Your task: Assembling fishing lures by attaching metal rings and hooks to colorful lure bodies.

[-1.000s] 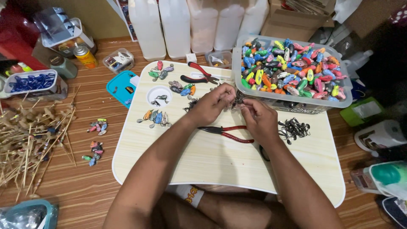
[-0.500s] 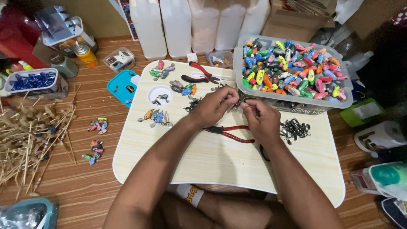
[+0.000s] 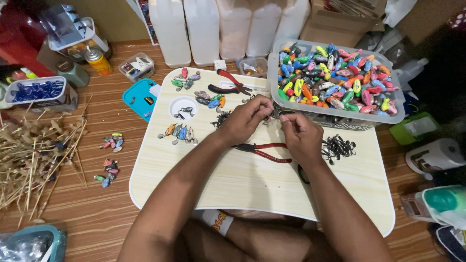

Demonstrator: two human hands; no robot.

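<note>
Looking down, head view: a person sits at a low pale desk (image 3: 242, 179) set on a wooden floor, both hands together near its far edge.
Left hand (image 3: 247, 118): fingers curled and pinched on a small dark piece; exact grip hidden by the knuckles.
Right hand (image 3: 302, 136): fingertips pinched at the same small piece, touching the left hand's fingertips.
Small piece (image 3: 275, 114): dark, metal-looking, held between both hands just above the desk, right beside the front wall of the clear tub; too small to tell its shape.
Handling, judged: very light, stiff, thin and probably sharp at some points; easy to drop or lose, so best taken at its ends with fingertips only.
Red-handled pliers (image 3: 264, 150): lying flat on the desk, just under the wrists, untouched.
Second pliers (image 3: 228, 85): red and black handles, near the far edge of the desk.
Clear tub (image 3: 335, 116): full of small lures in many colours, standing on the right far corner of the desk.
Heap of dark hooks (image 3: 339, 147): on the desk, just right of the right hand.
Loose painted lures (image 3: 178, 132): in a short row left of the left forearm.
Bundle of thin sticks (image 3: 34, 160): on the floor, well apart to the left.
</note>
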